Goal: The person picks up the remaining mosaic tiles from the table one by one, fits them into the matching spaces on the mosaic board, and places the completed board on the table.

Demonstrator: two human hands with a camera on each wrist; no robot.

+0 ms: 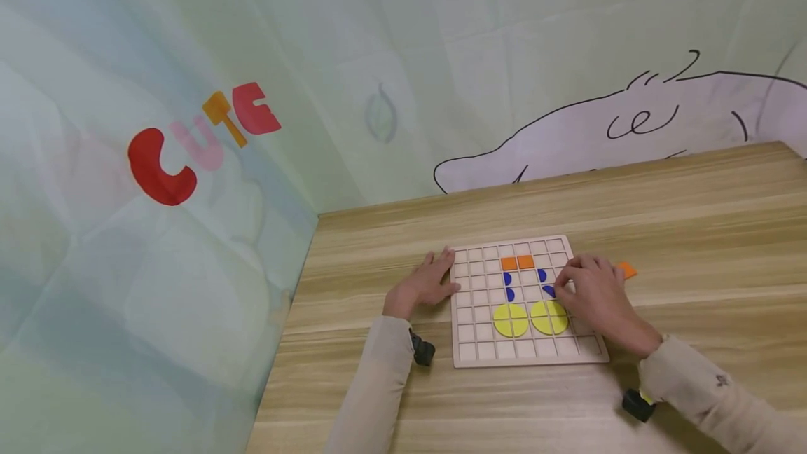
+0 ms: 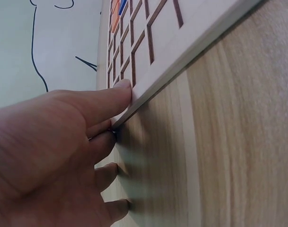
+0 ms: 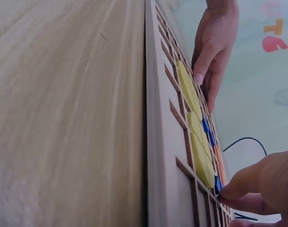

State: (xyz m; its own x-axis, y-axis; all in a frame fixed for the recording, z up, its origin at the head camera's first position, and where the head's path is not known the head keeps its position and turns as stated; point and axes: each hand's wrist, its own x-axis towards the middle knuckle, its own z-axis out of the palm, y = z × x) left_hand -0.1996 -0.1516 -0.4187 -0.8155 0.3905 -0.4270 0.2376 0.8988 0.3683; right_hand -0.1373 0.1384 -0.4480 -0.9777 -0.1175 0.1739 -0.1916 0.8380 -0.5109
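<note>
A pale wooden grid board (image 1: 466, 354) lies on the table with coloured pieces in its cells. My left hand (image 1: 430, 280) rests at the board's left edge, its thumb (image 2: 118, 97) against the rim and its other fingers spread. Over the right side, my right hand (image 1: 595, 296) pinches a blue half-circle piece (image 1: 549, 291) between thumb and forefinger; that piece sits tilted in its cell. Just above it is another blue half-circle (image 1: 541, 275). Two more blue half-circles (image 1: 507, 278) stand in a column to the left. Below are two yellow circles (image 1: 511, 320) made of quarter pieces.
Two orange squares (image 1: 517, 263) sit side by side near the top of the grid. An orange piece (image 1: 627, 270) lies on the wooden table (image 1: 391, 230) beyond my right hand, partly covered by it. A printed cloth wall (image 1: 353, 125) borders the table's back and left.
</note>
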